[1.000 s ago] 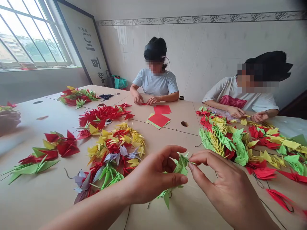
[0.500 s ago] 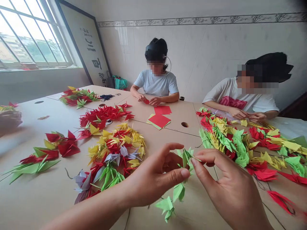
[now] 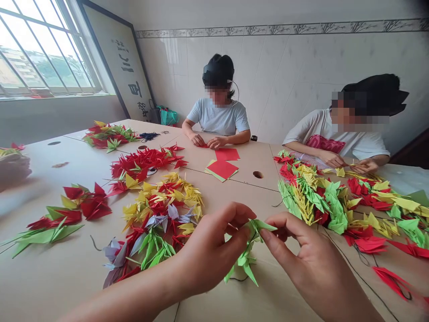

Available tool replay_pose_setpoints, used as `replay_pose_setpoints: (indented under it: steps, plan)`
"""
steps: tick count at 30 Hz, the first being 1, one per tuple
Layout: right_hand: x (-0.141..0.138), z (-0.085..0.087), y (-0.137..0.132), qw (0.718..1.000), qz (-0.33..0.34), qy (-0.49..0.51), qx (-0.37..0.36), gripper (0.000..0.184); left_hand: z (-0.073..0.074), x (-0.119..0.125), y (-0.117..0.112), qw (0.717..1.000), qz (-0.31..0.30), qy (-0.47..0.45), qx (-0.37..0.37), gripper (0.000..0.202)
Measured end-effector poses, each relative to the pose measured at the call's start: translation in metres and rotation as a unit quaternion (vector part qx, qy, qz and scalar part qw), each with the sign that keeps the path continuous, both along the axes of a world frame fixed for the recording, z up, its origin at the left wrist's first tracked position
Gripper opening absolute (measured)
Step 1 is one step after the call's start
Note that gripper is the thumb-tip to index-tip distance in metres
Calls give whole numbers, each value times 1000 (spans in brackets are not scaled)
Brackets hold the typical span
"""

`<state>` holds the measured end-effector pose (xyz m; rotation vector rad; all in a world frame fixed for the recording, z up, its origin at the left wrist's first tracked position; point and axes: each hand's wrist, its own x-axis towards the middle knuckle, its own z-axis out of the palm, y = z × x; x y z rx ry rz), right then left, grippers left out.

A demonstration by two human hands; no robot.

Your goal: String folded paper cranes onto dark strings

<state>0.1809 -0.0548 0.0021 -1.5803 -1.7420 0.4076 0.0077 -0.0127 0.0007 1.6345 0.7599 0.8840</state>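
Where the window (image 3: 43, 53) glows, cranes (image 3: 161, 210) strew the table (image 3: 60, 268).

table (image 3: 50, 277): pale, made of joined panels | landmark: stack of red paper sheets (image 3: 221, 168) mid-table | round hole (image 3: 258, 174): just right of stack | red crane heap (image 3: 144, 162): left of stack | yellow-red-green crane heap (image 3: 161, 210): left of stack, nearer the camera | green-yellow-red crane heap (image 3: 318, 197): right of stack | dark cord (image 3: 148, 134): left of stack, farther back

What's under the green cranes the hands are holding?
Bare tan table and a bit of dark thread lie below the green cranes, which are pinched by the left hand and the right hand. Anything beneath the hands themselves is covered.
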Motion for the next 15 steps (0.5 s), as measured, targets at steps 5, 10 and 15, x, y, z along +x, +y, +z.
replay_pose_setpoints:
  steps: [5, 10, 15]
  plan:
    - [-1, 8, 0, 990, 67, 86, -86, 26, 1, -1, 2, 999, -17, -30, -26, 8]
    - [3, 7, -1, 976, 121, 118, -138, 31, 3, -2, 4, 992, -52, -69, -91, 20]
    - [5, 8, -1, 968, 113, 164, -153, 30, 4, -2, 4, 978, -64, -113, -164, 30]
